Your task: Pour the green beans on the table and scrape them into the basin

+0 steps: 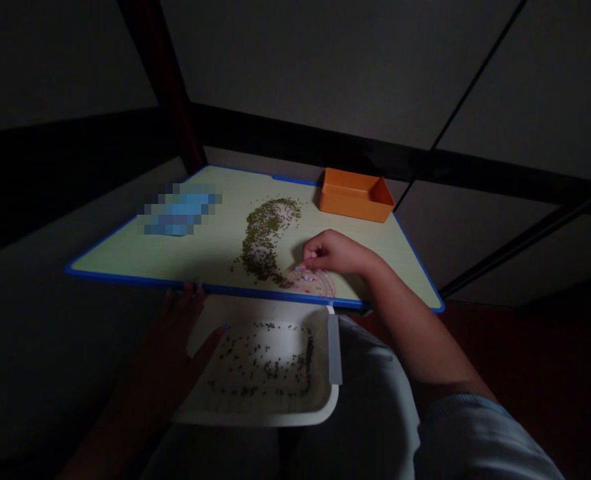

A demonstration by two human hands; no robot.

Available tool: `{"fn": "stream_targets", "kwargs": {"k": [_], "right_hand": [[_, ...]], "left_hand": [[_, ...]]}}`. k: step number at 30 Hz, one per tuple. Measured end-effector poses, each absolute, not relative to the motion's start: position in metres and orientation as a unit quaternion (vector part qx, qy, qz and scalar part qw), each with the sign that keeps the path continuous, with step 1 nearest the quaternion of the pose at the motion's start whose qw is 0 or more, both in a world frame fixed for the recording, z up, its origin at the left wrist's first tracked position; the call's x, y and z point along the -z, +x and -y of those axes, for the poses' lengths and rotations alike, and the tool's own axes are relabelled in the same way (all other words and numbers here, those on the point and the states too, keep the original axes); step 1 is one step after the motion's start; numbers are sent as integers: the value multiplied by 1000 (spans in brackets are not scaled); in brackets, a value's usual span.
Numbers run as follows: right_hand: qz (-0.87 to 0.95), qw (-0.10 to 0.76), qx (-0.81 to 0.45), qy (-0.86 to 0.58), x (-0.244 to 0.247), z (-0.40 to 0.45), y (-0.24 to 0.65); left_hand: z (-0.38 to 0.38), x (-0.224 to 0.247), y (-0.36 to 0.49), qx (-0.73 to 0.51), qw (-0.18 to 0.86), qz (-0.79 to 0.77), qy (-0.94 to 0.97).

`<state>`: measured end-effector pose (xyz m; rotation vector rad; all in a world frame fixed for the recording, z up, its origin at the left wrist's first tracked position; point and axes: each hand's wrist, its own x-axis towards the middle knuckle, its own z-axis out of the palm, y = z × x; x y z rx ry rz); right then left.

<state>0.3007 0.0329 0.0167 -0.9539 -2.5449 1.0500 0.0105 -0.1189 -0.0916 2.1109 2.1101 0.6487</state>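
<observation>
On the pale board-like tabletop (215, 257) lies a curved pile of small green beans or seeds (260, 237). At its near right, my right hand (335, 252) has its fingers curled in a pinch at the edge of a thin, clear round piece with pink markings (315, 285); its exact kind is unclear. Below the table edge, a white plastic container (255, 419) with small dark beans scattered inside rests over my lap. My left hand (180, 340), in shadow, is around its left side, thumb inside and fingers outside near the table's edge.
An orange open box (355, 203) stands at the table's back right corner. Toward the left lies a blurred blue item (180, 212). A blue rim (140, 279) borders the tabletop. Pale panels (300, 73) rise behind, and the surroundings are dim.
</observation>
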Motion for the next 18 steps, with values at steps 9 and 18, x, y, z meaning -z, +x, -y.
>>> {"fn": "stream_targets", "kwargs": {"k": [9,18], "right_hand": [[859,93,-341,-369,-24,-36,315],[852,78,-255,-450,-30,-44,334]], "left_hand": [[117,84,12,-201,55,-694,689],[117,90,9,-200,36,-689,696]]}}
